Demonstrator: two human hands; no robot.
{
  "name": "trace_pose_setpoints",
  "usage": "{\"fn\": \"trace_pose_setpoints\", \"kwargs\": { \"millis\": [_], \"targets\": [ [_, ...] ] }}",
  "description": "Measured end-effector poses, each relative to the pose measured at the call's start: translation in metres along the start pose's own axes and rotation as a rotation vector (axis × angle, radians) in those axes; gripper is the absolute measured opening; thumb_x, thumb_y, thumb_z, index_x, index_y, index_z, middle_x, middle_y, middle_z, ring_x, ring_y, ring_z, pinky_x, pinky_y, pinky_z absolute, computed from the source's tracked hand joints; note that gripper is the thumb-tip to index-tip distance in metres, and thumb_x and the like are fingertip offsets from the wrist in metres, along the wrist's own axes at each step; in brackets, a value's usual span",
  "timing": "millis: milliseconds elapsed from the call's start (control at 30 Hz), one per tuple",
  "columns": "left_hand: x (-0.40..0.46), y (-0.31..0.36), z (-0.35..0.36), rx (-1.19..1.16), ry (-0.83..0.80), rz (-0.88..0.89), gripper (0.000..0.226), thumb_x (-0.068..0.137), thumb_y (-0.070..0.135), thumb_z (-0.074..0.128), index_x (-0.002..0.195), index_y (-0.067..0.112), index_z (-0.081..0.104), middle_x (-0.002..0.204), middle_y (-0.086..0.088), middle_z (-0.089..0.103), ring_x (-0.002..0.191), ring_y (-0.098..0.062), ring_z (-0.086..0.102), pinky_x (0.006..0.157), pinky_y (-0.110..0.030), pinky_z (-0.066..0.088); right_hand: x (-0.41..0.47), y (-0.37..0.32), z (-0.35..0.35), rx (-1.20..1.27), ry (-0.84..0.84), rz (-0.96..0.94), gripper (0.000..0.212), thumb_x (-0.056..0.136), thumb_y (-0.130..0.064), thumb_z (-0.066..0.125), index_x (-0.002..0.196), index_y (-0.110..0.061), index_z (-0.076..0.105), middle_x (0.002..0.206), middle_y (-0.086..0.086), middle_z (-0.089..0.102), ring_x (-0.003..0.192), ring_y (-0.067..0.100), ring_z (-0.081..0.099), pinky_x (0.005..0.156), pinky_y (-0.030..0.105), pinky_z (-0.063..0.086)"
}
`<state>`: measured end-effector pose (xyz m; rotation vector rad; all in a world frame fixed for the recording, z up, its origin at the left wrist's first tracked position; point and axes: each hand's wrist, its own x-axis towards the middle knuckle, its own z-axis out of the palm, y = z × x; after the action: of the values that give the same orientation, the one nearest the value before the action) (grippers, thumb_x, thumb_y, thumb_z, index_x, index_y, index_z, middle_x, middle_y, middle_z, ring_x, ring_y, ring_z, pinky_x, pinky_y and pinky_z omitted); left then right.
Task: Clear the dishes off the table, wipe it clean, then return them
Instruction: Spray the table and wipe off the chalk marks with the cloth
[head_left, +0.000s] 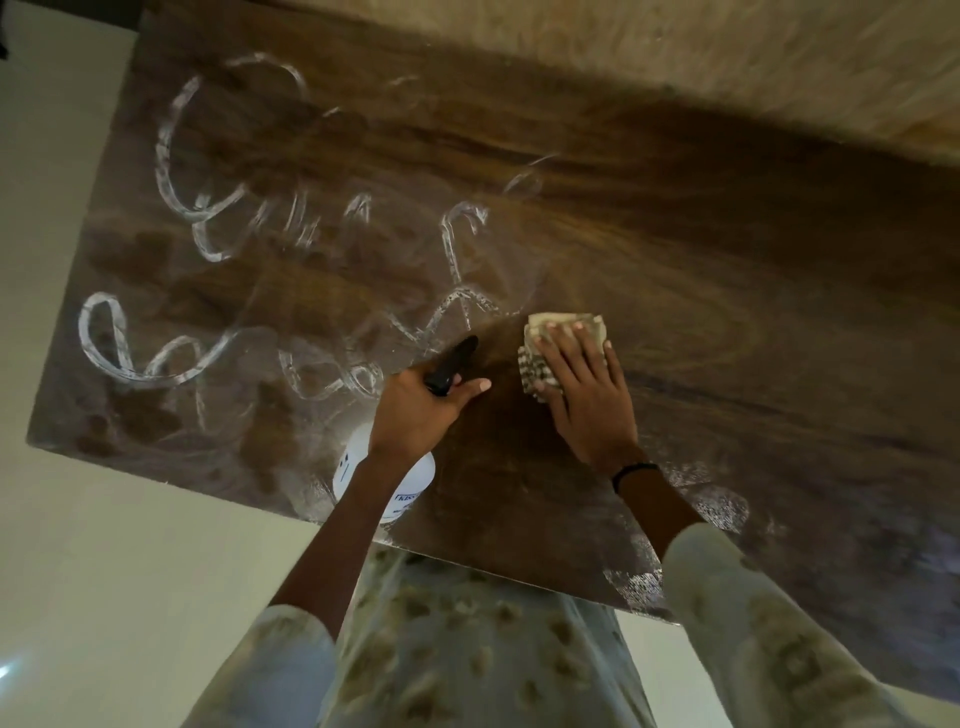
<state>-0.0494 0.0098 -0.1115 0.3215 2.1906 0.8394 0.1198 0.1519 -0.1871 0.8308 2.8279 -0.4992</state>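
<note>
A dark wooden table fills the view, with white looping streaks of foam across its left half. My left hand grips a white spray bottle by its black trigger head, held just above the near table edge. My right hand lies flat, fingers spread, pressing a folded beige patterned cloth onto the tabletop right beside the nozzle. No dishes are in view.
Pale floor lies to the left of and below the table. A light textured wall runs along the table's far edge. Wet shiny patches sit on the near right part of the tabletop.
</note>
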Motion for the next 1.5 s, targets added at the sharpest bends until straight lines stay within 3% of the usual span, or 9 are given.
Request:
{"fn": "trace_pose_setpoints", "kwargs": {
  "millis": [200, 500, 667, 733, 900, 1033, 1167, 1333, 1500],
  "targets": [
    [0.021, 0.026, 0.010, 0.167, -0.071, 0.101, 0.037, 0.069, 0.049, 0.077, 0.071, 0.015, 0.063, 0.064, -0.005, 0.064, 0.063, -0.021, 0.063, 0.062, -0.029, 0.050, 0.021, -0.011, -0.003, 0.039, 0.016, 0.094, 0.055, 0.100, -0.043, 0.026, 0.151, -0.026, 0.021, 0.159, -0.003, 0.020, 0.148, 0.018, 0.007, 0.120, 0.044, 0.008],
    [0.046, 0.032, -0.012, 0.185, -0.104, 0.045, 0.039, 0.070, 0.051, 0.076, 0.066, 0.015, 0.059, 0.055, 0.004, 0.056, 0.055, -0.008, 0.057, 0.052, -0.022, 0.042, 0.038, 0.010, -0.014, 0.011, 0.000, 0.045, 0.055, 0.100, -0.044, 0.024, 0.151, -0.024, 0.022, 0.159, -0.003, 0.020, 0.149, 0.018, 0.005, 0.120, 0.047, 0.011],
    [0.059, 0.021, -0.026, 0.160, -0.062, 0.075, 0.056, 0.065, 0.063, 0.073, 0.073, 0.008, 0.065, 0.064, -0.010, 0.065, 0.060, -0.021, 0.065, 0.062, -0.037, 0.057, 0.091, 0.002, -0.024, 0.057, 0.060, 0.167, 0.056, 0.099, -0.042, 0.022, 0.152, -0.025, 0.019, 0.160, -0.002, 0.014, 0.149, 0.020, 0.003, 0.119, 0.046, 0.005],
    [0.061, 0.021, -0.031, 0.130, -0.049, 0.102, 0.051, 0.067, 0.060, 0.073, 0.069, 0.011, 0.061, 0.063, -0.009, 0.064, 0.062, -0.023, 0.064, 0.061, -0.034, 0.054, 0.114, -0.015, -0.024, 0.053, 0.071, 0.188, 0.056, 0.100, -0.041, 0.024, 0.153, -0.025, 0.016, 0.161, -0.002, 0.012, 0.149, 0.021, 0.001, 0.118, 0.047, 0.003],
    [0.071, 0.027, -0.040, 0.101, 0.000, 0.138, 0.045, 0.069, 0.053, 0.075, 0.075, 0.010, 0.063, 0.066, -0.007, 0.065, 0.064, -0.023, 0.065, 0.063, -0.033, 0.053, 0.115, -0.058, -0.009, -0.016, 0.023, 0.000, 0.057, 0.099, -0.038, 0.025, 0.152, -0.022, 0.017, 0.160, 0.002, 0.017, 0.149, 0.026, 0.006, 0.119, 0.050, 0.006],
    [0.078, 0.031, -0.044, 0.093, -0.003, 0.143, 0.041, 0.071, 0.050, 0.076, 0.075, 0.011, 0.064, 0.068, -0.007, 0.067, 0.066, -0.020, 0.065, 0.063, -0.030, 0.052, 0.070, -0.037, -0.006, -0.102, -0.038, -0.202, 0.058, 0.098, -0.037, 0.031, 0.153, -0.024, 0.016, 0.160, -0.001, 0.017, 0.149, 0.022, 0.008, 0.120, 0.046, 0.011],
    [0.082, 0.034, -0.050, 0.080, -0.008, 0.121, 0.040, 0.071, 0.048, 0.076, 0.073, 0.009, 0.065, 0.061, 0.000, 0.062, 0.059, -0.008, 0.060, 0.055, -0.017, 0.045, 0.063, 0.002, -0.019, -0.092, -0.021, -0.006, 0.057, 0.098, -0.038, 0.027, 0.152, -0.027, 0.012, 0.160, -0.003, 0.016, 0.149, 0.021, 0.010, 0.117, 0.049, 0.018],
    [0.092, 0.035, -0.052, 0.070, -0.015, 0.104, 0.039, 0.071, 0.047, 0.076, 0.073, 0.009, 0.065, 0.056, 0.004, 0.059, 0.056, -0.008, 0.060, 0.053, -0.018, 0.044, 0.121, -0.025, -0.023, 0.008, 0.075, 0.222, 0.054, 0.101, -0.039, 0.028, 0.152, -0.026, 0.017, 0.160, -0.001, 0.016, 0.149, 0.022, 0.006, 0.119, 0.046, 0.007],
    [0.100, 0.042, -0.051, 0.132, -0.011, 0.170, 0.041, 0.071, 0.049, 0.076, 0.076, 0.009, 0.065, 0.063, -0.003, 0.065, 0.058, -0.012, 0.062, 0.056, -0.020, 0.045, 0.133, -0.076, -0.008, -0.001, 0.034, 0.064, 0.055, 0.099, -0.037, 0.024, 0.152, -0.022, 0.019, 0.159, 0.002, 0.019, 0.148, 0.025, 0.010, 0.119, 0.051, 0.013]
  ]
}}
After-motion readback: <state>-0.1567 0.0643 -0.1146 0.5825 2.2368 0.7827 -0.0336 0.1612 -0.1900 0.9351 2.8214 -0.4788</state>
